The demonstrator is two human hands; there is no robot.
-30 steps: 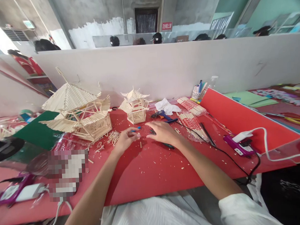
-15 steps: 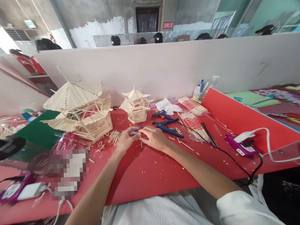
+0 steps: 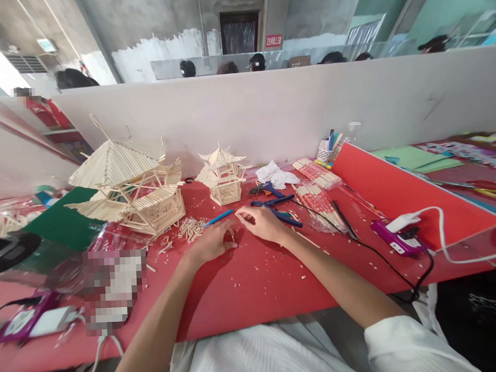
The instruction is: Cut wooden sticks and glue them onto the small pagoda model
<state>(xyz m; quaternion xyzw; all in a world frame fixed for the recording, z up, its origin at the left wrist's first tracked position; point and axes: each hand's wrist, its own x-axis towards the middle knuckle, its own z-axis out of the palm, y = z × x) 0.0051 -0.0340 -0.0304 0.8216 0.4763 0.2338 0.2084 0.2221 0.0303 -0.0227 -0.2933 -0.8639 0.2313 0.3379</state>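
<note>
My left hand (image 3: 211, 243) rests on the red table (image 3: 256, 284), its fingers loosely stretched, with the fingertips at a short wooden stick (image 3: 233, 239) lying there. My right hand (image 3: 261, 222) sits just beyond it, thumb and forefinger pinched together on something too small to make out. A blue pen-like tool (image 3: 218, 217) lies free on the table behind my left hand. Blue-handled cutters (image 3: 278, 207) lie right behind my right hand. A small stick pagoda (image 3: 223, 177) stands behind both hands, and a heap of cut stick pieces (image 3: 188, 228) lies to the left.
A large stick pavilion (image 3: 127, 183) stands at the left by a green mat (image 3: 60, 220). Behind are a glue gun (image 3: 264, 189), a tissue (image 3: 277, 176), packs of sticks (image 3: 319, 200) and a pen cup (image 3: 327, 151). A purple power strip (image 3: 394, 238) with cables lies right.
My left hand has pulled back toward me and down to the short stick, leaving the blue tool on the table. My right hand came off the cutters and moved left, now pinched.
</note>
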